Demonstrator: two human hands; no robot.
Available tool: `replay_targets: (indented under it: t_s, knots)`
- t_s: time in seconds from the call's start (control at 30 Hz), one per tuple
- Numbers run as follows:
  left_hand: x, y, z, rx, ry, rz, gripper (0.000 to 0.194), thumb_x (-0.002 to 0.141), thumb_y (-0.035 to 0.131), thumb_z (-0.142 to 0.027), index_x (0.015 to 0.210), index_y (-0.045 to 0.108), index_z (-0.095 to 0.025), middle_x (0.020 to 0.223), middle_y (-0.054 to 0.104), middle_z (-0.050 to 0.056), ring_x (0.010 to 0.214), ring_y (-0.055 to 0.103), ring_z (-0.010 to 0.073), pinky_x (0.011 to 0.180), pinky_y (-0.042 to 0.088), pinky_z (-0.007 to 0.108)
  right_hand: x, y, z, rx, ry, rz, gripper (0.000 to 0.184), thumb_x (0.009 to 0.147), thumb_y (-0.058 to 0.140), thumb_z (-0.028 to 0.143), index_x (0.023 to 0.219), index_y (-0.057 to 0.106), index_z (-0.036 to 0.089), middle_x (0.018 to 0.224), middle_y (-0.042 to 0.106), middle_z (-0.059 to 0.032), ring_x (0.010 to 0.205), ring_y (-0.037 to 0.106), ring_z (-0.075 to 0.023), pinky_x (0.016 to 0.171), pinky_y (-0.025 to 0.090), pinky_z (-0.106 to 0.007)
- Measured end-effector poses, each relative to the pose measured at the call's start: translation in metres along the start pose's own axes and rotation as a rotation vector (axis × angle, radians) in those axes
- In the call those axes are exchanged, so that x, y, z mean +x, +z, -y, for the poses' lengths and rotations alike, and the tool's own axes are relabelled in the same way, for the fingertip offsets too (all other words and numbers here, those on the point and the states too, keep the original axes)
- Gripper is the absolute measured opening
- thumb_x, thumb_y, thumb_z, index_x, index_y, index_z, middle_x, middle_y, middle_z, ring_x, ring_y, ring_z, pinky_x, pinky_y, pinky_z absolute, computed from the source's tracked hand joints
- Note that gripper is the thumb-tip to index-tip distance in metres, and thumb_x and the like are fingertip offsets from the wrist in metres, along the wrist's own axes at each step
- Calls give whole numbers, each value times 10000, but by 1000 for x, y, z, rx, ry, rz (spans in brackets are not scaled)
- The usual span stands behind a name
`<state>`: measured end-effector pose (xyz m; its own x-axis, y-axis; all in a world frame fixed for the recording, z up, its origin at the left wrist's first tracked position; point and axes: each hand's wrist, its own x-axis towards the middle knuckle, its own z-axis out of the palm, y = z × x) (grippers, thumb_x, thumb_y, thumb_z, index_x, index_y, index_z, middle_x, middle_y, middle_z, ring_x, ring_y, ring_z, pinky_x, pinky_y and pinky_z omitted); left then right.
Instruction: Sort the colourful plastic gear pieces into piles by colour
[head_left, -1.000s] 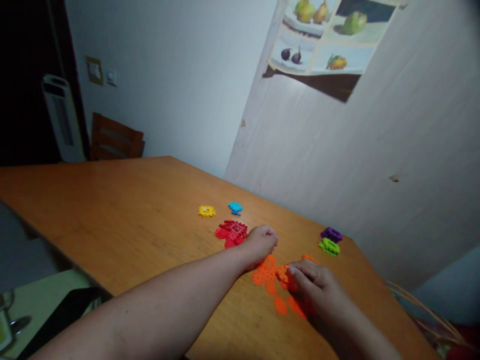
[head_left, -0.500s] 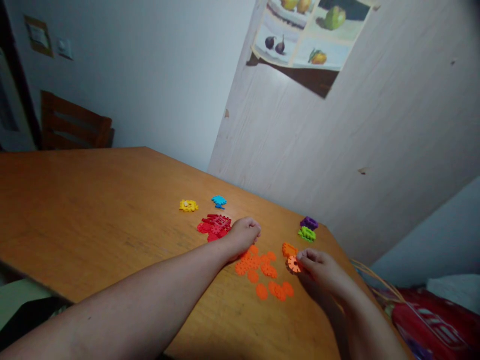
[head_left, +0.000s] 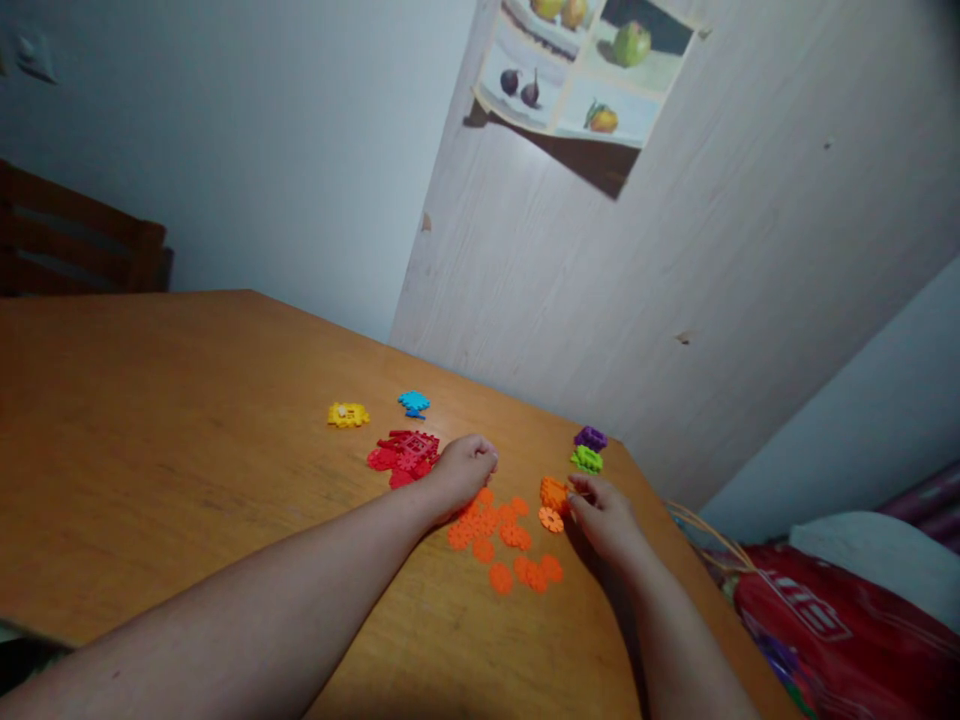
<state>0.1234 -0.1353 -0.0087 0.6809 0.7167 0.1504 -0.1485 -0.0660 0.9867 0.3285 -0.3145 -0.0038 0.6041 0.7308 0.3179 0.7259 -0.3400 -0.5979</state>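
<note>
One orange block (head_left: 554,493) and one orange slotted disc (head_left: 551,519) lie just left of the right hand (head_left: 606,515), the disc on the near side of the block. Nearer the person, between the forearms, one flat orange disc (head_left: 501,578) lies next to an overlapping row (head_left: 538,573) of perhaps four. More orange discs (head_left: 484,525), too layered to count, spread on the near side of the left hand (head_left: 466,462). Left of that hand sits one red heap (head_left: 407,450) (its pieces run together). Farther out are one yellow block (head_left: 348,415) and one light blue piece (head_left: 413,400) with a darker blue bit (head_left: 415,414) against it. Beyond the right hand stand one purple block (head_left: 591,438) and one green block (head_left: 586,459).

The wooden table (head_left: 187,400) reaches widely left of the left hand; its right edge slants close past the right forearm, and its far edge meets the wall panel (head_left: 585,310) beyond both hands.

The hands are apart. The left curls loosely, knuckles up; whether it holds anything cannot be told. The right, thumb and fingers drawn near each other, is at the orange block's side; its grip cannot be told either.
</note>
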Motion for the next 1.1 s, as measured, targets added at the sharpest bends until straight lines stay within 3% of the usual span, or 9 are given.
replay_targets:
  t_s: [0.07,0.17,0.4,0.5,0.67,0.8,0.9,1.0,1.1]
  knots:
    - [0,0,0,-4,2,0,77,782,573,-249,776,597,-176,656,593,-1,602,526,122,549,354,210,1,4,0,-37,-46,-13,444,800,572,380,1177,706,189,1255,694,-129,1181,615,-284,1056,436,-446]
    - [1,0,1,11,1,9,78,785,572,-251,773,597,-177,657,596,-2,593,519,121,544,352,213,3,9,-2,-28,-62,41,454,824,552,364,1220,699,197,1309,680,-123,1254,579,-275,1122,379,-471]
    - [0,1,-1,48,20,0,70,781,557,-230,742,584,-177,640,590,-2,594,516,125,545,353,219,4,7,-4,-47,-63,32,403,805,568,356,1141,721,196,1182,721,-120,1137,619,-274,1038,440,-453]
    - [-1,1,-2,59,25,0,75,785,555,-232,740,580,-177,637,582,-4,586,503,121,532,335,218,-2,1,12,-78,-81,14,277,808,550,337,957,730,187,1005,737,-100,985,645,-252,905,483,-376]
    - [-1,0,-2,90,9,5,67,775,548,-224,757,588,-172,638,577,-8,582,491,117,514,317,216,-20,-9,42,-38,-50,311,237,858,509,329,759,668,184,715,683,-22,681,593,-165,625,417,-263]
    - [0,0,-1,104,20,6,65,759,535,-207,756,587,-168,648,586,-5,604,507,119,530,338,215,-28,-10,50,-100,-25,441,195,827,562,320,799,691,175,719,678,-8,669,573,-146,588,372,-243]
    - [0,0,0,94,20,10,67,754,535,-206,766,589,-168,652,587,-7,601,504,119,534,347,215,-28,-8,49,-24,-17,497,210,844,555,338,771,666,175,694,658,-8,630,552,-136,567,363,-243]
    - [0,1,-1,87,19,14,57,750,537,-196,768,584,-169,649,578,-11,595,497,115,535,344,213,-23,-6,41,71,-17,406,205,852,533,333,768,644,183,718,672,-24,657,591,-154,606,421,-257]
    - [0,1,-1,96,18,13,61,747,534,-192,773,586,-170,651,577,-11,603,499,116,527,328,211,-14,-5,25,40,-23,168,240,841,542,337,940,694,179,903,730,-74,831,666,-215,768,504,-324]
